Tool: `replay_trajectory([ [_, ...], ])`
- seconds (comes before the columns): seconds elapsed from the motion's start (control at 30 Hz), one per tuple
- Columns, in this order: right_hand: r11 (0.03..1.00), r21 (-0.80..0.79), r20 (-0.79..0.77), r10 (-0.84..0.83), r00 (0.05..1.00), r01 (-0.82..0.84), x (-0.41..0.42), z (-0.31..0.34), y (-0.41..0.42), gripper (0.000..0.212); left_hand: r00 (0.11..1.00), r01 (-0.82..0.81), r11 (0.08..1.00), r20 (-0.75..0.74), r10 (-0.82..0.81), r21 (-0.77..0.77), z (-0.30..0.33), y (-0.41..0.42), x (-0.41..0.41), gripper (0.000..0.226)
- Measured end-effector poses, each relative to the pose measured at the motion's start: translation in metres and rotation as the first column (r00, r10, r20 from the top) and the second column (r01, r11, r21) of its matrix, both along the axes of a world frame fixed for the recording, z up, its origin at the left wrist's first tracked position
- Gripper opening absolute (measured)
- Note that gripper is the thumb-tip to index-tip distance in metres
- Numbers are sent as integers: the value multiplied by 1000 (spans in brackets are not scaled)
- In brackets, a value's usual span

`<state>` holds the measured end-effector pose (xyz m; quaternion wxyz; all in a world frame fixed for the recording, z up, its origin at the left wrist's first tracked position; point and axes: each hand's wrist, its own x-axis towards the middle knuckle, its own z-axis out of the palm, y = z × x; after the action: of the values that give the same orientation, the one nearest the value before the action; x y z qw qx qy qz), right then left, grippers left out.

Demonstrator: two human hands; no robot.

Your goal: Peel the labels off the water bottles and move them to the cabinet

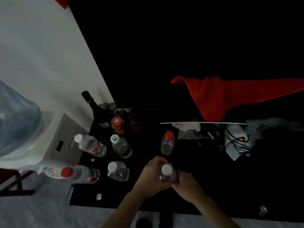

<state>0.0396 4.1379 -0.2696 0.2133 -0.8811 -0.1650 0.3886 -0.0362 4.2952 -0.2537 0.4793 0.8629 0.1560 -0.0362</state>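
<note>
Both hands close on one clear bottle [167,174] with a white cap, upright over the black tabletop [213,186]: the left hand [152,176] wraps its side, and the right hand [185,182] seems to pinch at its lower wall, though the dim view blurs the fingertips. Just left stands a white-capped bottle [118,171], and a red-capped bottle [80,174] is at the tabletop's left edge. Farther back are a labelled bottle [90,145], a green-capped bottle [120,146] and a bare red-capped bottle [167,143]. Beyond stand an orange-lidded jar [117,125] and a dark wine bottle [95,109]. A red cloth [230,96] hangs at right.
</note>
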Motion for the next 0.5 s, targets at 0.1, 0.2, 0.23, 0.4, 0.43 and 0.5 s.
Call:
replay_trajectory([
  [0.1, 999, -20, -8, -40, 999, 40, 1, -14, 5, 20, 999, 35, 999, -31, -35, -8, -12, 5, 6, 56],
  [0.2, 998, -38, -3, -60, 998, 59, -1, -27, 7, 18, 995, 93, 996, -37, -93, -10, -19, 10, 11, 56],
  [0.23, 997, -51, -4, -61, 998, 61, -2, -28, 8, 12, 991, 127, 992, -36, -127, -2, -19, 11, 13, 55],
  [0.4, 993, -31, -23, -118, 993, 117, -9, -35, 10, 20, 983, 177, 984, -37, -178, -19, -21, 15, 15, 50],
  [0.43, 993, -39, -23, -115, 993, 114, -9, -33, 11, 23, 984, 176, 984, -39, -177, -20, -20, 15, 14, 50],
  [0.5, 993, -36, -15, -109, 994, 108, -10, -32, 11, 26, 983, 182, 983, -32, -183, -27, -19, 16, 13, 51],
])
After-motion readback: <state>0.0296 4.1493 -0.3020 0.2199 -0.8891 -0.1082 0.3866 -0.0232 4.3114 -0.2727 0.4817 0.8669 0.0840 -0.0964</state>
